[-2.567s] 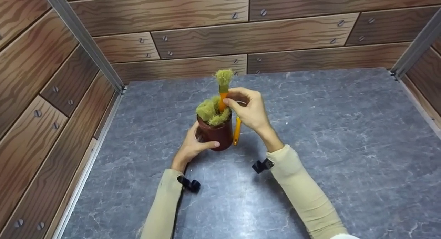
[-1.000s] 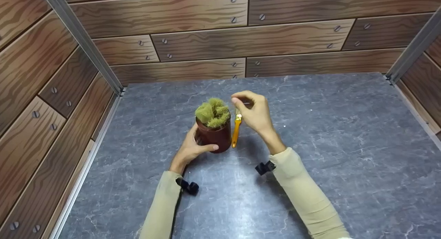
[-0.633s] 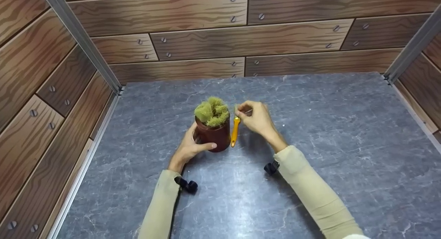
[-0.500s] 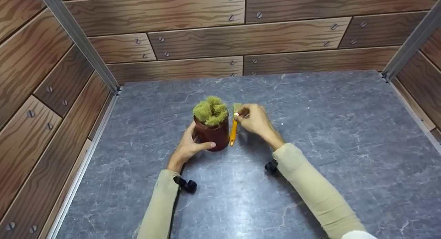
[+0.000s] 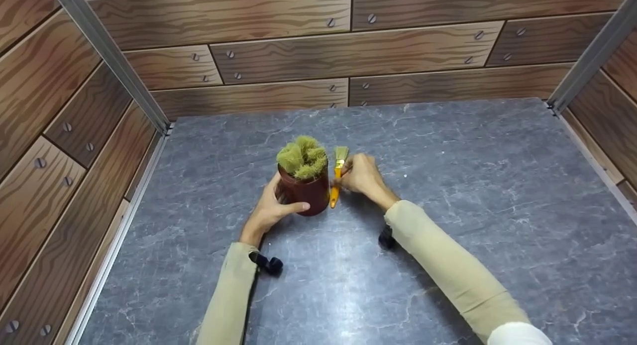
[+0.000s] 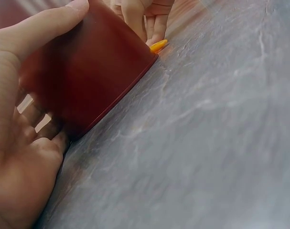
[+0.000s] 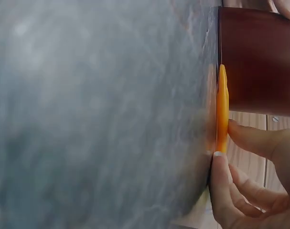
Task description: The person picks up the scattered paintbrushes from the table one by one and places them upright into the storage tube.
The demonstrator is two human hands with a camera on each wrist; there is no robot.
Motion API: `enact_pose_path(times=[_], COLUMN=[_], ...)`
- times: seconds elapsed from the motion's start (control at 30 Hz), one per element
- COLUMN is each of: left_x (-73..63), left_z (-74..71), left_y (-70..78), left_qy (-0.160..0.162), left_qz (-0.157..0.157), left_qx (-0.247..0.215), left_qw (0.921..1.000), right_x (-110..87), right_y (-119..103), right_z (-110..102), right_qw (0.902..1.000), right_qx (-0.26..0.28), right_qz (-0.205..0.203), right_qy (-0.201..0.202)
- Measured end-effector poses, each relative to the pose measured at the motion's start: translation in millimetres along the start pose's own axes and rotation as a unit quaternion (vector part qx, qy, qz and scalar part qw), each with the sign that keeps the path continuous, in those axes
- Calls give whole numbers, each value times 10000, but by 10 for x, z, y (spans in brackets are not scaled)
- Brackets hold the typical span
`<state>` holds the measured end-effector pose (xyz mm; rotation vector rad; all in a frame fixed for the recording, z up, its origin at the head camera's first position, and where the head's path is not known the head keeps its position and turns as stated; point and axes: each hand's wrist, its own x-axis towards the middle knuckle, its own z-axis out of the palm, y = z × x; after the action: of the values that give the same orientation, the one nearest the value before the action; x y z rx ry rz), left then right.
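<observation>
My left hand (image 5: pixel 271 205) grips the dark red cup (image 5: pixel 309 195) from its left side, thumb across the front and fingers behind. The cup stands upright on the table, and several bushy yellow-green bristle heads (image 5: pixel 301 158) rise from its mouth. Just right of it lies a flat paintbrush (image 5: pixel 338 171) with an orange handle and a shiny metal band, bristles pointing away from me. My right hand (image 5: pixel 363 175) pinches the handle (image 7: pixel 222 107) between thumb and finger. In the left wrist view, only the tip of that handle (image 6: pixel 159 46) shows past the cup.
The grey marbled table (image 5: pixel 473 195) runs out to both sides. Wood-patterned walls (image 5: pixel 278 61) enclose it at the back and sides, with metal posts (image 5: pixel 114 61) at the corners. Small white specks (image 5: pixel 405 175) dot the tabletop.
My right hand lowered an orange-handled paintbrush into the cup and let it go. It then came down to the paintbrush on the table and took its handle. My left hand kept its grip.
</observation>
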<state>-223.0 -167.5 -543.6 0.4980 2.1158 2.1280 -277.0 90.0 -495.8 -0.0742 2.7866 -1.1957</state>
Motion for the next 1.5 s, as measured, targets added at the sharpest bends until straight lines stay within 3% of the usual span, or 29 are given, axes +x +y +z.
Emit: enact_pose_path(times=[0.3, 0.6, 0.73, 0.83, 0.97, 1.13, 1.37, 1.5], left_x=[16, 9, 1, -10, -21, -20, 4, 7], left_z=[-15, 40, 68, 66, 37, 4, 3, -3], left_y=[4, -21, -27, -31, -29, -5, 4, 2], left_qy=[21, 327, 405, 374, 244, 44, 19, 24], left_qz=[43, -120, -209, -231, -160, -17, -22, -60], left_qx=[25, 16, 85, 99, 42, -171, -238, -274], left_qw=[10000, 9994, 9989, 9990, 9996, 9998, 9997, 9996], right_x=[42, 13, -1, -18, -52, -112, -272, -376], right_y=[33, 83, 135, 148, 103, -25, -306, -529], right_z=[-13, -34, -94, -161, -293, -497, -806, -945], right_qw=[9970, 9951, 9870, 9684, 9483, 9472, 9348, 9295], right_qx=[381, 631, 1364, 2297, 3022, 3102, 3487, 3587], right_qz=[665, 756, 776, 768, 608, 241, -239, -735], right_qy=[63, -45, -346, -588, -758, -782, -626, -440])
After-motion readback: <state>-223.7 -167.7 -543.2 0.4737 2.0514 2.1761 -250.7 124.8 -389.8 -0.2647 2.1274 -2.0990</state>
